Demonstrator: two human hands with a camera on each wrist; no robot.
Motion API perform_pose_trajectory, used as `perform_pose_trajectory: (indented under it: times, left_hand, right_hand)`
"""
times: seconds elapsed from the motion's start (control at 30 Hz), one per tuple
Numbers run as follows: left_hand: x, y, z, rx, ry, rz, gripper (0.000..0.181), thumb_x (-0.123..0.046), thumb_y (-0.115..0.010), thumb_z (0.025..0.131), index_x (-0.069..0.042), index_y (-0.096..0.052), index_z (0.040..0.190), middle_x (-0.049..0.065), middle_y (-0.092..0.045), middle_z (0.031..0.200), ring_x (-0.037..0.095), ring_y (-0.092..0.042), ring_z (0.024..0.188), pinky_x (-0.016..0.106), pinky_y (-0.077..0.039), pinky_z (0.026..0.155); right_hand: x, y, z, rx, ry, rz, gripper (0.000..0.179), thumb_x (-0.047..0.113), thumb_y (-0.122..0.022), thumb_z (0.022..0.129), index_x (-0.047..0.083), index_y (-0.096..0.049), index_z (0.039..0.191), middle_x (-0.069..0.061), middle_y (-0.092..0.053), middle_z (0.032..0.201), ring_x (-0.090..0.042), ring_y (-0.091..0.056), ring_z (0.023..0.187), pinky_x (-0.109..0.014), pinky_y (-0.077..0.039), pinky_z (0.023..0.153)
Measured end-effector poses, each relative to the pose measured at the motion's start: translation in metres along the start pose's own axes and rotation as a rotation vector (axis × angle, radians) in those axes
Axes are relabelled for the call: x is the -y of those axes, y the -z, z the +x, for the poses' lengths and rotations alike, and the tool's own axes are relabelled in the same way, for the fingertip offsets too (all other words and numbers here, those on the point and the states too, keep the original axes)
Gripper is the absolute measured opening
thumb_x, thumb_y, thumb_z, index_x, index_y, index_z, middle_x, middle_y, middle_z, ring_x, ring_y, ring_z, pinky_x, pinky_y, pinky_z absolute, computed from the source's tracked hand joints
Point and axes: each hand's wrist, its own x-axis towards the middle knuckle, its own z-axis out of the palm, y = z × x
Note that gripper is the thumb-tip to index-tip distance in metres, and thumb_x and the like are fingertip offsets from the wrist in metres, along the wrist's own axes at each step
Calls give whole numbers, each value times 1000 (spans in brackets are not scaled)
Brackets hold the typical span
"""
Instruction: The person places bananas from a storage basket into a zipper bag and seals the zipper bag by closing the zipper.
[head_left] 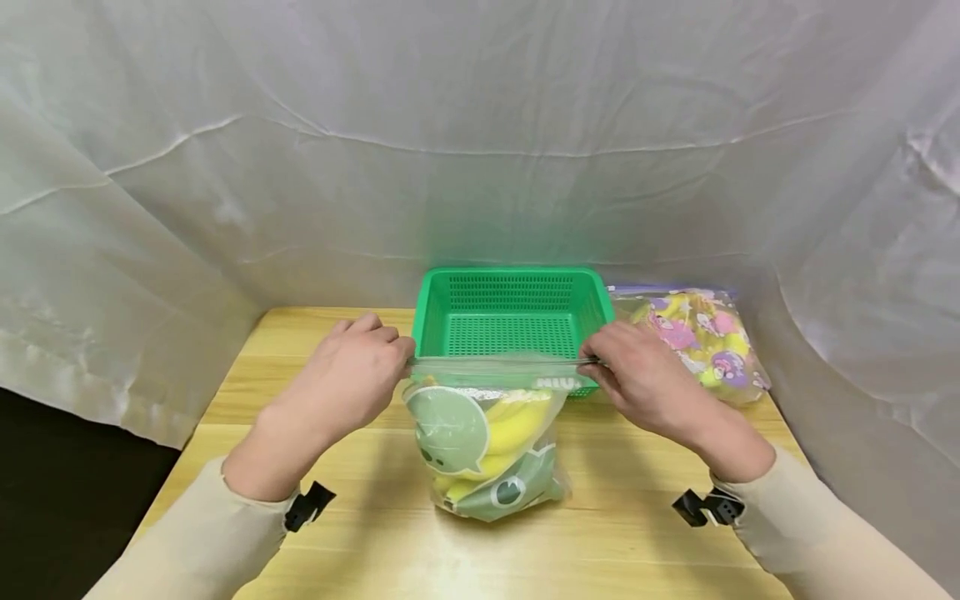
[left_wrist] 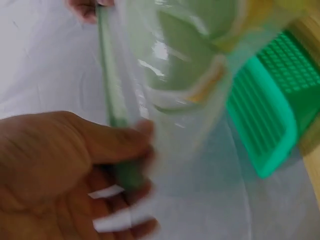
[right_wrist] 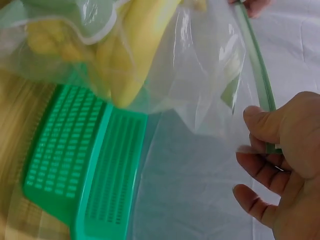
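A clear zip bag (head_left: 450,429) with green cartoon prints hangs upright between the two hands, its green zip edge stretched straight across. Yellow bananas (head_left: 517,429) show through its plastic. My left hand (head_left: 352,371) pinches the top left corner between thumb and fingers. At the opposite corner, my right hand (head_left: 645,375) pinches the zip strip, its thumb (right_wrist: 265,122) lying along the plastic in the right wrist view. From the head view, the bag stands in front of the green basket (head_left: 420,308) and overlaps its near rim.
Behind the bag the basket sits on the wooden table (head_left: 300,533), close to a grey-white curtain (head_left: 480,200). Beside it on the right lies another zip bag (head_left: 727,342), printed pink and purple, with yellow things inside. Curtains also hang at both sides.
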Motion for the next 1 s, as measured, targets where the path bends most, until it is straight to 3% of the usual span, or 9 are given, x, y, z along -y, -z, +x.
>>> perform_pose_trajectory:
  times: [0.1,0.2,0.3,0.4,0.57,0.8,0.9,1.0]
  left_hand:
    - [-5,7,7,89,35,0,16,-12,-79,90,-12,-66,82,2,-64,81,28,-54,82,46,-48,76]
    - [-9,12,19,136,9,-61,13,-19,-79,91,-14,-68,92,0,-66,90,27,-55,88,48,-46,81]
    - [-12,12,29,123,-38,-114,10,-23,-77,94,-17,-68,94,-5,-66,92,23,-50,87,40,-38,77]
    - [-13,11,32,76,-69,-96,11,-20,-75,96,-18,-68,87,-7,-66,86,21,-45,80,36,-30,72]
    - [-14,12,31,56,-70,-36,13,-21,-80,94,-17,-69,89,-5,-69,89,21,-46,81,38,-35,76]
    - [-26,23,38,185,-53,-35,8,-22,-72,97,-16,-68,93,-1,-67,93,24,-51,88,43,-42,81]
    - [-34,21,49,170,-80,-85,8,-26,-71,98,-18,-68,98,-4,-67,96,22,-52,92,42,-42,84]
    - [-40,17,58,111,-105,-98,12,-23,-65,102,-20,-64,90,-8,-66,89,20,-49,87,39,-38,82]
  right_hand:
    - [3,-1,5,16,11,9,18,2,-79,87,11,-65,93,1,-63,87,-17,-59,85,-43,-48,80]
    - [6,-1,11,23,25,14,18,2,-79,87,11,-65,94,0,-63,89,-18,-59,88,-43,-47,81]
    - [8,0,14,36,25,26,16,4,-79,89,11,-66,95,0,-65,90,-18,-60,89,-43,-47,83]
    - [6,2,15,51,-18,50,16,6,-80,90,10,-67,97,0,-66,93,-17,-61,90,-43,-50,84]
    - [1,7,13,59,-98,83,16,5,-81,90,13,-68,95,2,-68,92,-14,-62,88,-39,-54,78]
    - [0,7,16,-11,-16,94,20,0,-82,86,14,-68,90,4,-67,88,-11,-60,85,-40,-51,78]
    - [1,5,17,-19,5,100,21,0,-82,86,14,-67,91,4,-66,88,-12,-59,85,-42,-50,81]
    - [2,5,18,-10,-10,100,20,3,-82,87,13,-66,94,2,-66,90,-15,-59,87,-44,-50,83]
